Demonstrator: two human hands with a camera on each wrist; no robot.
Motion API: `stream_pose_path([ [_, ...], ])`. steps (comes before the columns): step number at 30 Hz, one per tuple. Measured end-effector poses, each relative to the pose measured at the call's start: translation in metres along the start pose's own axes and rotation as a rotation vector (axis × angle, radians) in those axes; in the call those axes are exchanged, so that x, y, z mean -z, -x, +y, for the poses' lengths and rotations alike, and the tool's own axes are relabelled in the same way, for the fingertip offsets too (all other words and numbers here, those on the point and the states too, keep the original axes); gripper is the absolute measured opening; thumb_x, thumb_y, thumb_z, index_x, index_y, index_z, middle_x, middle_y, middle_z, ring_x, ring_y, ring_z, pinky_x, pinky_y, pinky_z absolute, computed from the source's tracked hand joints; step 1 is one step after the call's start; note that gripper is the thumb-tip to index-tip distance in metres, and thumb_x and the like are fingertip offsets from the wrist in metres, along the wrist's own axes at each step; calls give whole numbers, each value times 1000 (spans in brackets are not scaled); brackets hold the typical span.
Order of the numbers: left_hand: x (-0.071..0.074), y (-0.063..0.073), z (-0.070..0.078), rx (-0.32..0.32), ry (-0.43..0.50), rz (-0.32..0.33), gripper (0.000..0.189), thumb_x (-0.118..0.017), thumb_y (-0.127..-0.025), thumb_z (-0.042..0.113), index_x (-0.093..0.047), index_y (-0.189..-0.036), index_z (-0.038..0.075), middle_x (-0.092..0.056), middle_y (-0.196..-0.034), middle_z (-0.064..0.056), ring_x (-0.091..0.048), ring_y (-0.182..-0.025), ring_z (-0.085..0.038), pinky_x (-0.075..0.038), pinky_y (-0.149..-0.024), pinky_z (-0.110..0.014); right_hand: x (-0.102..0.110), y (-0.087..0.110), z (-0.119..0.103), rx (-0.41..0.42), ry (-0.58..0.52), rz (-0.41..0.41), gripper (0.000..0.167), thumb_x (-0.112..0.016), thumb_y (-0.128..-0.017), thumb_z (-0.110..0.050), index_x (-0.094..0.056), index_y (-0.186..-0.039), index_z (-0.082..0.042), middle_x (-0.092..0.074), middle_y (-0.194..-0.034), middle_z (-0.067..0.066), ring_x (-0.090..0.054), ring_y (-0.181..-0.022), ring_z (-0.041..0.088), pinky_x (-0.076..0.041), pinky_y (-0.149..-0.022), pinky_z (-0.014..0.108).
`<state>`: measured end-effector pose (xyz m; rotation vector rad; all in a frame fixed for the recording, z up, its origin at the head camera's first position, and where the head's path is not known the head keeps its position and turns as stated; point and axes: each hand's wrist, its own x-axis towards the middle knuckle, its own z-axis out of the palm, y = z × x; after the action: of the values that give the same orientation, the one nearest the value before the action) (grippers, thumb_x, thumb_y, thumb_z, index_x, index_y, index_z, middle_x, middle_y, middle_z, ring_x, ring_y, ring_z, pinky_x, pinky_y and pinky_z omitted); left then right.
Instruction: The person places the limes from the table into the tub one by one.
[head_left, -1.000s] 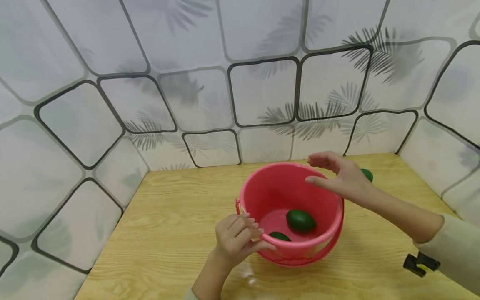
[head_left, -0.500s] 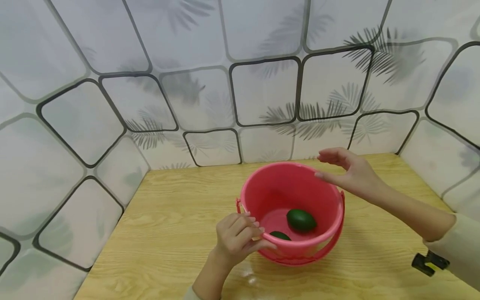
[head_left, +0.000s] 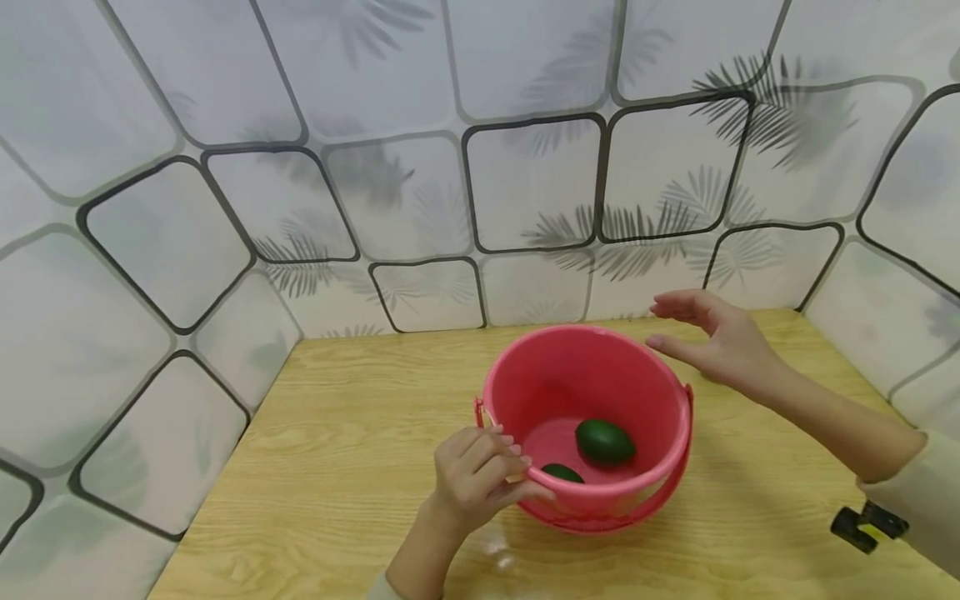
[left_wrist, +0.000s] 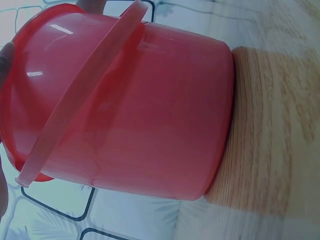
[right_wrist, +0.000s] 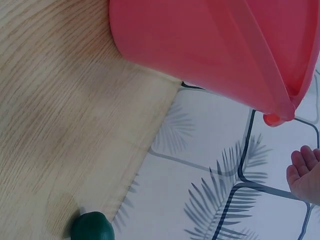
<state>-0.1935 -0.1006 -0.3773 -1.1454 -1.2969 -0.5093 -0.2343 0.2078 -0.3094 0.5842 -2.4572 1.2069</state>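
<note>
My left hand grips the near-left rim of a pink plastic bucket, fingers over the edge and thumb along the outside. Inside the bucket lie two smooth dark green avocado-like fruits, one in full view and another partly hidden by the near wall. My right hand hovers just beyond the far-right rim, holding nothing, thumb and fingers apart. Another green fruit rests on the table in the right wrist view; in the head view it is hidden behind my right hand.
The bucket stands on a wood-grain table, its handle hanging down against the near side. Patterned white wall panels border the table at the back and both sides. A small black device is at my right sleeve.
My right hand has moved right and slightly up, off the bucket's rim area. The green fruit seen beyond it earlier is now covered by the hand. My left hand stays put.
</note>
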Motion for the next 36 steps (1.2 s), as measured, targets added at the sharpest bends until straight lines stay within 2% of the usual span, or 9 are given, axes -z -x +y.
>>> stream_pose_path([
  [2,0,-2,0,-13,-2,7,41,-71,-77,48,-61,-61,11,-61,-62,1,-59,-58,-8,-56,-62,-23,1,0,2,-11,0,-1,47,-75,-81,-11,-56,-123,-5,-61,-111,-5,-52,-100,-10,-40,-83,2],
  [5,1,-6,-1,-34,-5,18,41,-72,-75,48,-61,-61,12,-60,-61,1,-59,-57,-7,-55,-60,-22,3,-1,4,-32,9,-6,47,-75,-81,-12,-56,-124,-5,-61,-113,0,-50,-101,-11,-39,-83,1],
  [9,1,-7,-1,-39,-4,23,42,-71,-77,48,-61,-60,12,-60,-60,1,-58,-57,-7,-54,-59,-21,4,-1,6,-41,15,-7,47,-75,-82,-13,-55,-125,-5,-61,-114,2,-49,-100,-12,-38,-83,1],
  [20,0,-5,-2,-28,3,13,41,-71,-77,47,-61,-61,11,-61,-61,1,-59,-57,-8,-55,-60,-22,8,-1,13,-37,15,21,48,-75,-81,-12,-56,-124,-3,-56,-105,-25,-49,-99,-13,-38,-82,1],
  [27,0,-5,-2,-33,-3,20,41,-72,-76,48,-61,-61,12,-61,-61,1,-59,-57,-8,-55,-60,-22,11,-2,20,-43,40,33,49,-76,-80,-13,-55,-124,-3,-56,-107,-23,-48,-99,-15,-36,-82,0],
  [36,0,-4,-1,-21,-5,14,41,-71,-77,48,-61,-61,12,-61,-61,1,-59,-58,-8,-55,-60,-22,12,-4,26,-29,40,51,48,-76,-80,-11,-55,-122,-1,-54,-104,-29,-48,-98,-14,-36,-82,-1],
])
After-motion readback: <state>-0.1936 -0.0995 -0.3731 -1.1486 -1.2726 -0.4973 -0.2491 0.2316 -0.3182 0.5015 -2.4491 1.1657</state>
